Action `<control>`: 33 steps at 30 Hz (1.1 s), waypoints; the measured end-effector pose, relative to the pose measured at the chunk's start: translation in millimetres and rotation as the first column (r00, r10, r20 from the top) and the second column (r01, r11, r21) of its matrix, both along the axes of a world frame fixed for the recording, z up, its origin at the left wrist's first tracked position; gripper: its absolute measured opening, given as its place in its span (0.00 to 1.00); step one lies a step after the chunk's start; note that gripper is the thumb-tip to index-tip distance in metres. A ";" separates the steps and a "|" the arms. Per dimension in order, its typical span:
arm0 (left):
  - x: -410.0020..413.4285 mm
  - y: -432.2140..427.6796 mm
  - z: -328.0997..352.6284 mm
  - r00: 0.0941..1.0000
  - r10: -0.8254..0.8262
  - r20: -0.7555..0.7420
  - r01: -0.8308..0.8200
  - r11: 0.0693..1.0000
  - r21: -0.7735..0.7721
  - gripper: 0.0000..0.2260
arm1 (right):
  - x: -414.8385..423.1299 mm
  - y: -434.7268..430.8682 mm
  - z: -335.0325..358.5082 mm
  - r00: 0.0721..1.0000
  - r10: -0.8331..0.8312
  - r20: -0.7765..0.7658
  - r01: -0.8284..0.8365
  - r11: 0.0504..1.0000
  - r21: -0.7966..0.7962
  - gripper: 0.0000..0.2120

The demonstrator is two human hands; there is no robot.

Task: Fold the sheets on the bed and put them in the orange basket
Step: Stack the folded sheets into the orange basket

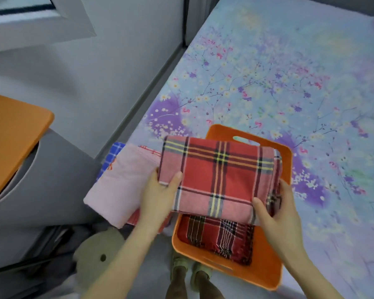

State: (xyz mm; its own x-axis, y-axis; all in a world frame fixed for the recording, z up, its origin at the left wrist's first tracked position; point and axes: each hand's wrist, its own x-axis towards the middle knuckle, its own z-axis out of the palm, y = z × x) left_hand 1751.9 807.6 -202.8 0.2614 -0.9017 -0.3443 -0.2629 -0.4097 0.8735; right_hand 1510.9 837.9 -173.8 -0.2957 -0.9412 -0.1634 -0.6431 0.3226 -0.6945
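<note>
Left hand [160,190]: clamped on the near left corner of the folded red plaid sheet [220,175], thumb on top, fingers curled underneath.
Right hand [276,208]: gripping the near right corner of the same bundle, thumb across the top face, fingers wrapped round the stacked edges on that side.
Hands as a pair: well apart, one at each near corner, so the bundle rides roughly level between them.
Where the sheet is: held over the orange basket [266,266], covering most of its opening and not yet laid down inside.
Already in the basket: a darker plaid sheet [220,238], folded and lying flat on the bottom.
Waiting beside: a folded pink sheet [121,184] on the bed's near corner, just left of the basket, with a blue checked cloth [112,156] showing from under it.
Bed [268,83]: floral cover; the basket sits at its near edge.
How it will handle: soft and light by the look, with no stiffness of its own (several layers thick, so it keeps its shape only while supported). It would likely sag in the middle, or spill open at the loose right-hand edges, if either grip slackened.
Where to hold: two corners with every layer pinched together, as now, seems soundest; lowering it flat should keep the folds square.
</note>
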 end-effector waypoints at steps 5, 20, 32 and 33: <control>-86.1 24.4 -54.8 0.824 -0.133 0.550 0.120 0.991 0.061 0.23 | -25.0 25.1 -66.6 0.969 -0.032 -0.244 0.100 0.957 0.272 0.30; -101.2 25.3 -132.1 -0.013 -0.795 0.606 0.531 0.508 0.678 0.27 | -23.8 20.9 -136.2 0.727 0.449 -0.519 -0.142 0.839 0.526 0.13; -97.6 -0.7 -189.4 -0.500 -0.785 0.366 0.433 0.140 0.890 0.51 | -44.6 16.8 -215.5 0.402 0.872 -0.279 -0.305 0.415 0.857 0.52; -99.4 2.6 -194.8 -0.513 -0.770 0.379 0.420 0.160 0.893 0.50 | -44.6 19.7 -221.2 0.364 0.882 -0.300 -0.297 0.415 0.860 0.54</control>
